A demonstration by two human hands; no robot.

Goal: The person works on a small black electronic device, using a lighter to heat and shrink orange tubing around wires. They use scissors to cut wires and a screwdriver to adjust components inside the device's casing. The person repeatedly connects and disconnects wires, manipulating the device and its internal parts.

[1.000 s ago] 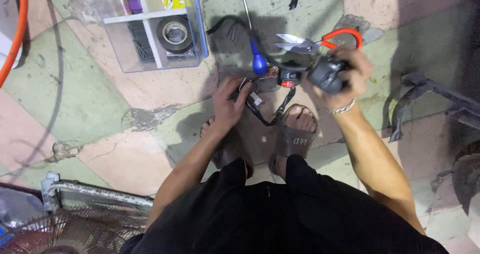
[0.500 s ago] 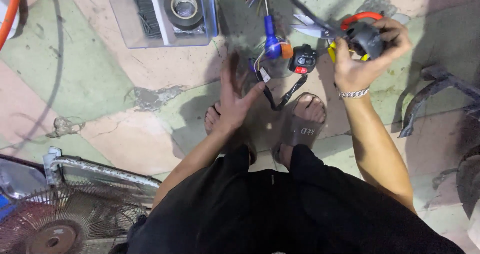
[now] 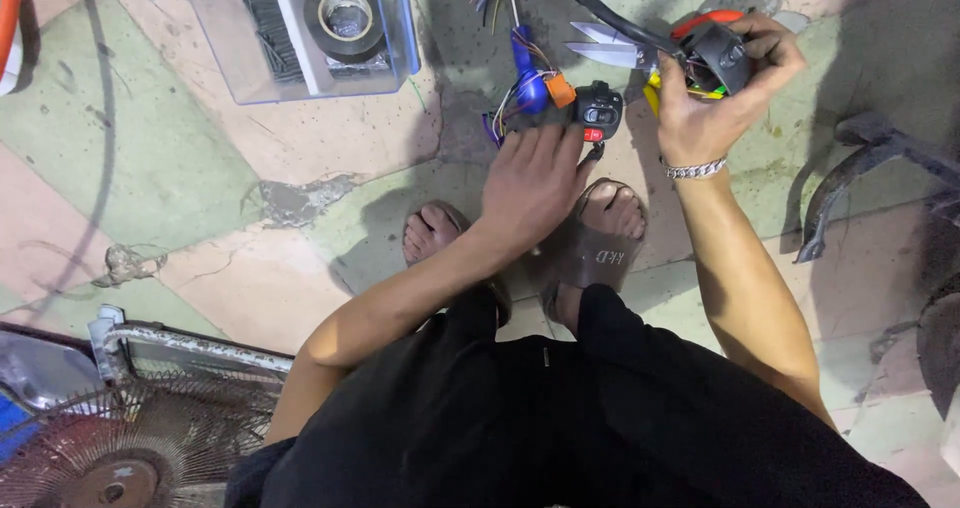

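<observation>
My right hand (image 3: 715, 103) grips a black handlebar switch housing (image 3: 722, 53) with coloured wires and a black cable running off the top. My left hand (image 3: 535, 178) reaches palm down onto a second black switch unit (image 3: 598, 111) with a red button, which lies on the floor by a bundle of coloured wires and an orange connector (image 3: 560, 90). A blue-handled screwdriver (image 3: 527, 78) lies just beyond my left fingers. Scissors with red handles (image 3: 615, 46) lie behind the right hand, partly hidden. My sandalled feet (image 3: 600, 238) are below both hands.
A clear plastic organiser box (image 3: 400, 28) holding a roll of black tape (image 3: 345, 13) stands at the top left. A metal fan guard (image 3: 130, 438) sits at the bottom left. Dark metal brackets (image 3: 860, 168) lie at the right on the tiled floor.
My left hand has swung from mid-air down onto the switch unit on the floor. My right hand has kept hold of the black housing, staying raised at the upper right.
</observation>
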